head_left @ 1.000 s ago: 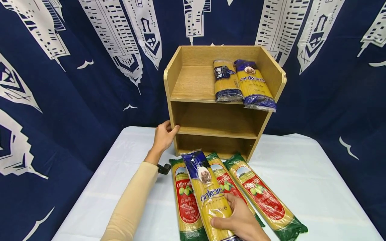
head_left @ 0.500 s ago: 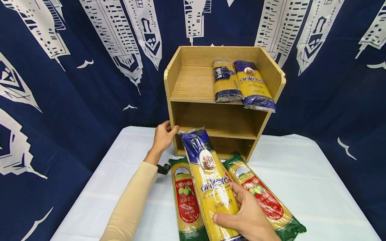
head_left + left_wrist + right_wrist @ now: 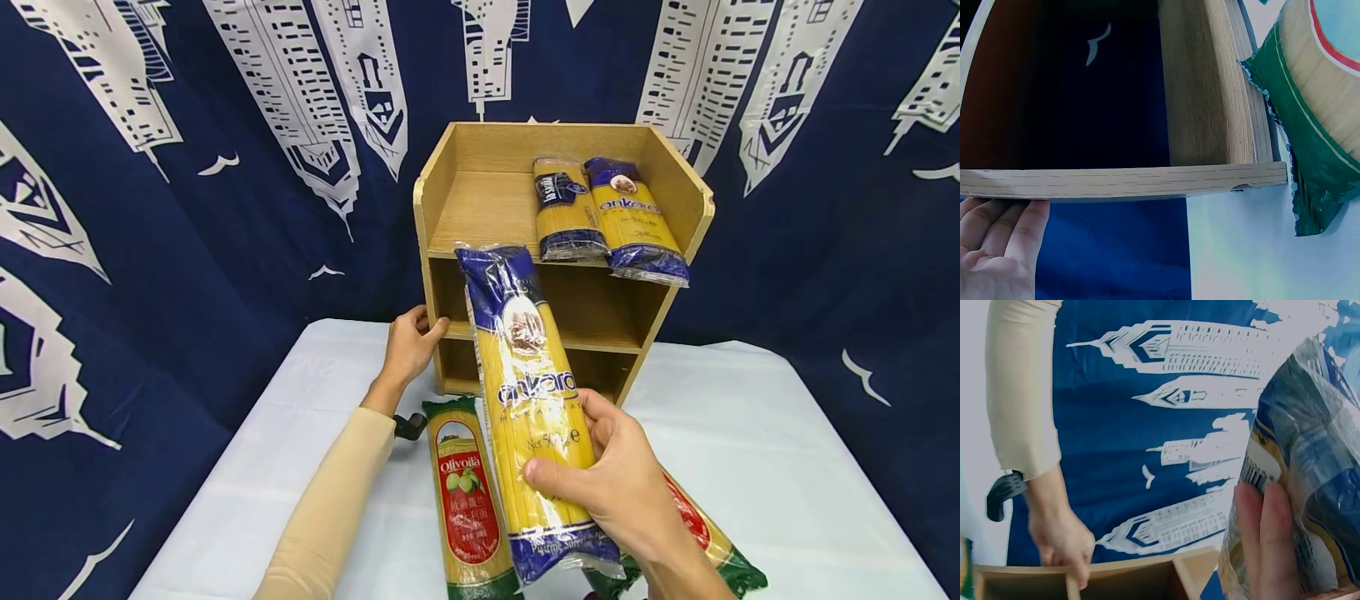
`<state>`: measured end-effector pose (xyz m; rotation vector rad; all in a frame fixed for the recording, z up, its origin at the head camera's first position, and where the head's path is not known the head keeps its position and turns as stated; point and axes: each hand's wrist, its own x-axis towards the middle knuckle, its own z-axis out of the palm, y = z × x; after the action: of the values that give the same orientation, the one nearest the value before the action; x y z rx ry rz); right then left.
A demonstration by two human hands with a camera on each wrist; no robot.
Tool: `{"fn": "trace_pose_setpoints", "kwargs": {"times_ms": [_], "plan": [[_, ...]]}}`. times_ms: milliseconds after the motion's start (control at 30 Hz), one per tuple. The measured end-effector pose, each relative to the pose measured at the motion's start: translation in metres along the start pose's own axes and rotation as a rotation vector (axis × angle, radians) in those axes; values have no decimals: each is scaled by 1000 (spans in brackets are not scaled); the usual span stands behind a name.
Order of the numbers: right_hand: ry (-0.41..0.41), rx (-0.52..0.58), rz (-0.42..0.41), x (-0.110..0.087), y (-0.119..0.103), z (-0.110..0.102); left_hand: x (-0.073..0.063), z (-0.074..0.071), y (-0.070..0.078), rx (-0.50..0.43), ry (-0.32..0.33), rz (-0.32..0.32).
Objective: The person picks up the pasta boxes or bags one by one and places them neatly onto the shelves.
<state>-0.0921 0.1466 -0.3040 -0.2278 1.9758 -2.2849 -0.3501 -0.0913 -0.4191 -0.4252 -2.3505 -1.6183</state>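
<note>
My right hand (image 3: 615, 475) grips a blue and yellow bag of Ankara spaghetti (image 3: 517, 358), thumb across its front and fingers behind. Tilted slightly, the bag is held up before the wooden shelf unit (image 3: 480, 208) and overlaps its middle and lower compartments in the head view. In the right wrist view two fingers (image 3: 1272, 531) lie along the bag's back. My left hand (image 3: 408, 346) holds the unit's left side panel, with the thumb on the front edge. The left wrist view shows its fingers (image 3: 1022, 231) against the panel's outer face.
Two pasta bags, a La Sicilia one (image 3: 566, 212) and an Ankara one (image 3: 637, 221), lie on the top shelf's right side. Red and green Olivoilà spaghetti (image 3: 468, 500) lies on the white table (image 3: 360, 517); more such bags are partly hidden by my right arm.
My right hand has lifted the Ankara spaghetti from above the Olivoilà bags, up and forward towards the shelf unit. The left hand has kept its hold on the side panel.
</note>
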Motion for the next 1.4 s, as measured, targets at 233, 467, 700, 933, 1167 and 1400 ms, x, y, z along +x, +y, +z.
{"fn": "trace_pose_setpoints", "kwargs": {"times_ms": [233,467,700,933,1167,1400], "plan": [[42,-7,-20,18,-23,8,0,3,1,-14,-20,11],[61,-13,8,35,-33,12,0,2,2,1,-16,6],[69,4,26,51,-33,15,-1,1,2,-23,-3,9],[62,6,27,60,-34,15,0,1,0,-29,-3,4],[-25,77,-10,68,-42,16,1,0,1,-29,9,1],[-49,98,6,83,-47,17,-1,0,0,-32,1,-12]]}}
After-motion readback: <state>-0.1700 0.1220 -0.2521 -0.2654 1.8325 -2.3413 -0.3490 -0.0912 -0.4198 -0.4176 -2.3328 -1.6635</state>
